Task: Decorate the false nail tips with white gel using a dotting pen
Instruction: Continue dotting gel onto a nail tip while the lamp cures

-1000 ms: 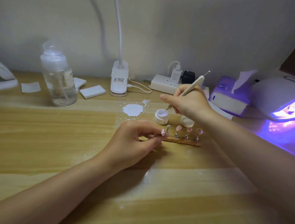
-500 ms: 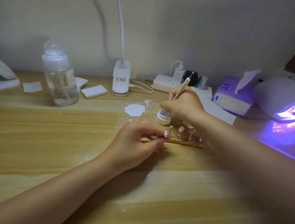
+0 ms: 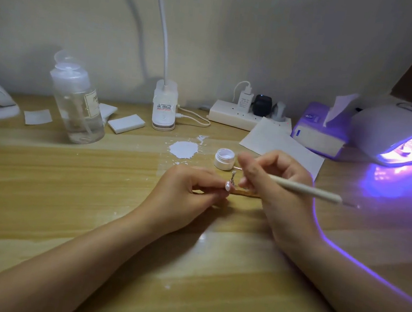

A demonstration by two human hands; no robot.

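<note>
Now my right hand (image 3: 280, 190) has come away from the little white gel pot (image 3: 224, 159). A moment ago the tip of my dotting pen (image 3: 306, 190) was dipped down in that pot. I have swung the pen over, so its long handle now points away from the pot, toward the purple lamp (image 3: 405, 135), and its working end is aimed at the nail I am holding. My right fingers are curled tight round the pen, close to its front end.

My left hand (image 3: 190, 192) has stayed where it was, just in front of the pot. Its thumb and fingertips pinch a small metal stand with one false nail tip (image 3: 227, 185) on top. The nail looks pale pink and shiny. The pen tip is hidden behind my right fingers, so I cannot tell if it has touched the nail yet, but I think it is very close.

The other nail tips sit on the wooden holder strip (image 3: 243, 193), in front of the pot, mostly covered by my right hand.

This tells me the dipping part is done. I think the pen has white gel on it and the dotting on this nail comes next. I must keep both hands steady so the dot lands right.
</note>
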